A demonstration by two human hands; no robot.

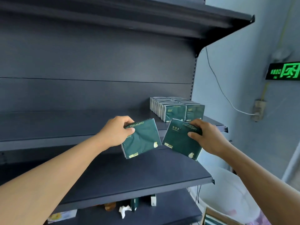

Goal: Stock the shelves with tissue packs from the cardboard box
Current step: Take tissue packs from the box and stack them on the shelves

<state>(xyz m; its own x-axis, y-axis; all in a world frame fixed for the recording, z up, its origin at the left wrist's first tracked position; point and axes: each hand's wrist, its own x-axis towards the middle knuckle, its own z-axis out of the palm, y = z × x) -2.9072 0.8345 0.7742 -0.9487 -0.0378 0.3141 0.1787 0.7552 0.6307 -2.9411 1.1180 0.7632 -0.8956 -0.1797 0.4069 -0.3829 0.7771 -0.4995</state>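
My left hand (116,132) grips a dark green tissue pack (142,140) by its upper left corner, thumb on the front face. My right hand (206,135) grips a second dark green tissue pack (178,140) by its upper right corner. Both packs hang tilted in the air in front of the middle shelf (81,127). On that shelf's right end stand two rows of several tissue packs (177,109), upright and side by side. A corner of the cardboard box (217,216) shows at the bottom right.
A dark shelf board (146,176) lies below my hands, and another shelf (146,18) runs overhead. Small items and a crumpled white paper (124,210) lie on the lowest shelf. A white bag (227,192), a wall socket with cable and a green exit sign (284,71) are on the right.
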